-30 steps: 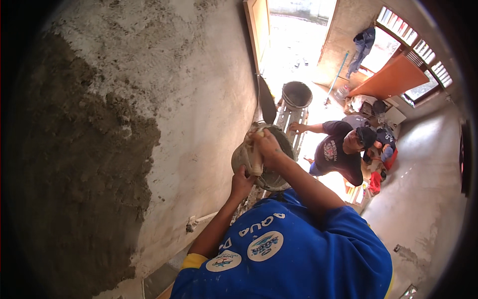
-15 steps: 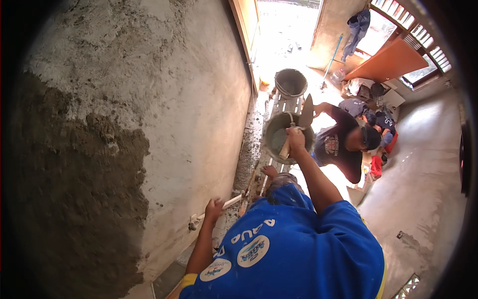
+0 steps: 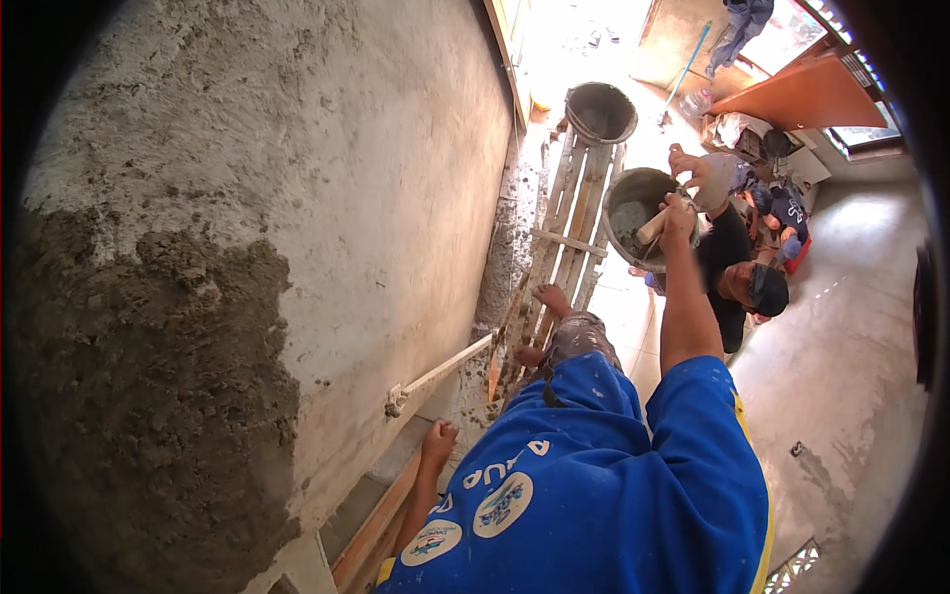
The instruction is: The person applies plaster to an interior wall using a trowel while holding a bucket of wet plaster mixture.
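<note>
My right hand (image 3: 678,220) is closed around the wooden handle of a trowel (image 3: 650,230), over the right side of a dark bucket (image 3: 616,238) with grey wet mix inside. The bucket hangs beside the plank platform; whether my fingers also grip its bail cannot be made out. A co-worker's raised hand (image 3: 690,166) is at the bucket's far right rim. Low by the wall, my left hand (image 3: 438,443) has its fingers curled, with nothing visible in them. Left of me, rough wet mortar (image 3: 168,366) covers part of the wall (image 3: 386,198).
My bare feet are on the narrow slatted plank platform (image 3: 569,223). A second dark bucket (image 3: 601,114) stands at its far end. A wooden strip (image 3: 445,371) juts near the wall's base. The co-worker (image 3: 737,282) stands on the right, with other people (image 3: 782,223) behind.
My right hand, the trowel and the near bucket have moved right, off the planks toward the co-worker. The co-worker's hand now reaches the bucket's rim. My left hand has dropped lower.
</note>
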The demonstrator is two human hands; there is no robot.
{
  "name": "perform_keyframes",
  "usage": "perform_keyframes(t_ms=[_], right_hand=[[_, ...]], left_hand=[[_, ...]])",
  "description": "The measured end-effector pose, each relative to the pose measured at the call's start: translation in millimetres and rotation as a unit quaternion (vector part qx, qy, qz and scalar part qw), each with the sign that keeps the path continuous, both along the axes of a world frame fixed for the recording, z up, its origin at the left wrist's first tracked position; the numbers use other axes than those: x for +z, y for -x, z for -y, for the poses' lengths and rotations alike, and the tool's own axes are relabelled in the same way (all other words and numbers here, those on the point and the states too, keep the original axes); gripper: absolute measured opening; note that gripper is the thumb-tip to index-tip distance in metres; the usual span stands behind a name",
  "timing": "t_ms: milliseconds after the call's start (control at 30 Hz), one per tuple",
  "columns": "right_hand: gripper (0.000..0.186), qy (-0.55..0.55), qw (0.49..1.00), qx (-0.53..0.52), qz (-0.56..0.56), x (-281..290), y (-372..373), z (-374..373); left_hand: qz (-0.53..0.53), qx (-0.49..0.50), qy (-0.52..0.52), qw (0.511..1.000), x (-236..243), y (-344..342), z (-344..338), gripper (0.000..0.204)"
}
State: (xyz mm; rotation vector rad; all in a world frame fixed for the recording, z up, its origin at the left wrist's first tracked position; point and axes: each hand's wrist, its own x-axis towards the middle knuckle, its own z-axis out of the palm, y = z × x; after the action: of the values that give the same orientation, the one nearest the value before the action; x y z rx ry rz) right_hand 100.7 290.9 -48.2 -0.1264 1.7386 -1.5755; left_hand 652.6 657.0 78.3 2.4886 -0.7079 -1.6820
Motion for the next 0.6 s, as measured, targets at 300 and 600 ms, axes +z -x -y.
perform_keyframes(t_ms=[300, 600], right_hand=[[0.039, 0.035, 0.996, -0.080, 0.035, 10, 34, 5], [0.019, -0.062, 0.986, 0.127, -0.088, -32, -29, -55]], left_hand=[[-0.017, -0.087, 0.193, 0.977, -2, 8, 93, 0.035], [-0.012, -0.086, 0.058, 0.995, -18, 3, 32, 0.038]])
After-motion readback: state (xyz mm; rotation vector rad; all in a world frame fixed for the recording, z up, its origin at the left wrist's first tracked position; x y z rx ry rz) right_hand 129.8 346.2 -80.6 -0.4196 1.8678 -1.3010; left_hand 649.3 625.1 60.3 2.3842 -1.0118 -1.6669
